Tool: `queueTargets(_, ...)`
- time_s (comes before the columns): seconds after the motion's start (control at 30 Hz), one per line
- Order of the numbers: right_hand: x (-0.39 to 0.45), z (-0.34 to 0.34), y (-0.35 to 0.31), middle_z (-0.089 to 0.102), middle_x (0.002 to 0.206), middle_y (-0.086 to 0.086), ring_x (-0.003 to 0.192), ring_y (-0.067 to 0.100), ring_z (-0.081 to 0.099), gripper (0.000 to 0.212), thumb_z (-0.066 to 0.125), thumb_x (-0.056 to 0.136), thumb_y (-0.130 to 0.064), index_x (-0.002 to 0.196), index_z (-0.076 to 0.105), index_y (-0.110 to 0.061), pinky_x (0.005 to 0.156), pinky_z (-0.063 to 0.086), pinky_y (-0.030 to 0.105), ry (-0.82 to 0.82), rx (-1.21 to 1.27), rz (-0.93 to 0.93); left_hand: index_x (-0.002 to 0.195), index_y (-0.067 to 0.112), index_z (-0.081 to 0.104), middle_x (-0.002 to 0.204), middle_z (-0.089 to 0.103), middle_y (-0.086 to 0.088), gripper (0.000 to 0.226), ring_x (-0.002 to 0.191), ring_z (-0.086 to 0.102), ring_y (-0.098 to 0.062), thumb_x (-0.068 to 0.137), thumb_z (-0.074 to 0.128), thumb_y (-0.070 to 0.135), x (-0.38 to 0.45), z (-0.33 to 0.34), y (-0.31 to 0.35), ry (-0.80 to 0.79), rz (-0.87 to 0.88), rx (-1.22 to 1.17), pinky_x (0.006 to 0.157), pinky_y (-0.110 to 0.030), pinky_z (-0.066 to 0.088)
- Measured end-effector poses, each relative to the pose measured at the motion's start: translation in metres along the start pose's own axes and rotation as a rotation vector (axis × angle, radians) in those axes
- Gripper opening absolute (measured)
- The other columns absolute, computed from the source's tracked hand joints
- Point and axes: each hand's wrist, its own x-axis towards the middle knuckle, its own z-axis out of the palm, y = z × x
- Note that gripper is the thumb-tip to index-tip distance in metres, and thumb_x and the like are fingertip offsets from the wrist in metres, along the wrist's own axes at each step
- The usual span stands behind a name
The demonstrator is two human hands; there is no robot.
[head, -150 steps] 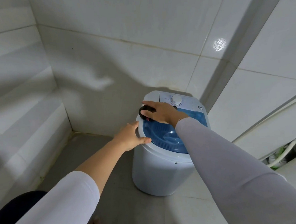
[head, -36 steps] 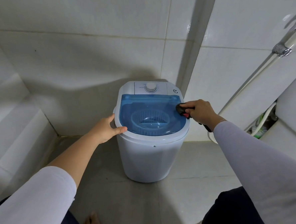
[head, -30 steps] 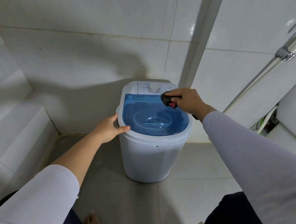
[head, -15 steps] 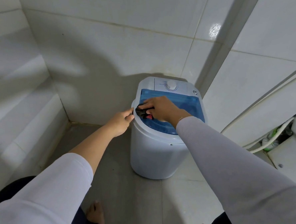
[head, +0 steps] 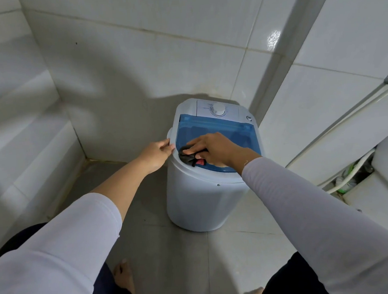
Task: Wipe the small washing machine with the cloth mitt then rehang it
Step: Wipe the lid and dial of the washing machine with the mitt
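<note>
A small white washing machine [head: 198, 198] with a clear blue lid and a white dial stands on the floor in the tiled corner. My right hand [head: 213, 149] presses a dark cloth mitt [head: 188, 158] with a red patch onto the lid's front left edge. My left hand [head: 157, 154] grips the machine's left rim, fingers curled over its edge. The mitt is mostly hidden under my fingers.
White tiled walls [head: 137, 59] close in behind and on both sides. A metal hose and pipe [head: 346, 124] run down the right wall to white hoses [head: 349, 178] near the floor. My bare feet [head: 125, 278] stand on grey floor tiles in front.
My right hand has swept the mitt from the lid's right side across to its front left edge. My left hand stays on the left rim. The view has shifted.
</note>
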Motion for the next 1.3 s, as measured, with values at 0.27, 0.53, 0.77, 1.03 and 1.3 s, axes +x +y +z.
queueTargets(0.27,-0.029,0.001,0.013,0.055,0.138,-0.005,0.130,0.017,0.045,0.037,0.058,0.089,-0.008,0.121,0.063,-0.025,0.108,0.031,0.023,-0.007,0.023,-0.011,0.147,0.018,0.027,0.153,0.031,-0.006,0.068,0.140,0.032,-0.027,0.089,0.058,0.037,-0.006,0.006,0.006,0.027,0.008,0.005,0.111,-0.037,0.028)
queueTargets(0.53,-0.062,0.000,0.035,0.057,0.135,-0.002,0.128,0.018,0.047,0.035,0.057,0.089,-0.003,0.117,0.066,-0.019,0.104,0.033,0.019,0.004,0.069,0.018,0.147,0.019,0.027,0.154,0.029,-0.006,0.069,0.140,0.032,-0.030,0.089,0.059,0.038,-0.005,0.008,0.006,0.048,-0.034,0.000,0.112,-0.041,0.029)
queueTargets(0.77,-0.086,0.001,0.057,0.058,0.134,-0.001,0.124,0.018,0.049,0.032,0.059,0.088,-0.003,0.114,0.069,-0.019,0.100,0.036,0.018,0.031,0.076,0.040,0.147,0.020,0.028,0.154,0.029,-0.007,0.069,0.139,0.032,-0.031,0.089,0.058,0.039,-0.005,0.012,0.008,0.067,-0.055,0.006,0.111,-0.043,0.030)
queueTargets(1.03,-0.110,0.002,0.084,0.059,0.132,-0.001,0.121,0.019,0.053,0.031,0.059,0.087,-0.001,0.110,0.071,-0.018,0.093,0.037,0.012,0.087,0.105,0.108,0.147,0.022,0.028,0.154,0.029,-0.007,0.068,0.138,0.034,-0.032,0.089,0.057,0.041,-0.005,0.013,0.008,0.088,-0.065,0.050,0.110,-0.044,0.031)
queueTargets(1.3,-0.133,-0.008,0.109,0.063,0.128,0.002,0.116,0.022,0.060,0.030,0.060,0.085,0.000,0.109,0.071,-0.014,0.090,0.038,0.014,0.117,-0.015,0.175,0.147,0.021,0.028,0.154,0.029,-0.006,0.067,0.138,0.034,-0.032,0.089,0.056,0.041,-0.006,0.012,0.010,0.082,-0.055,0.109,0.111,-0.043,0.030)
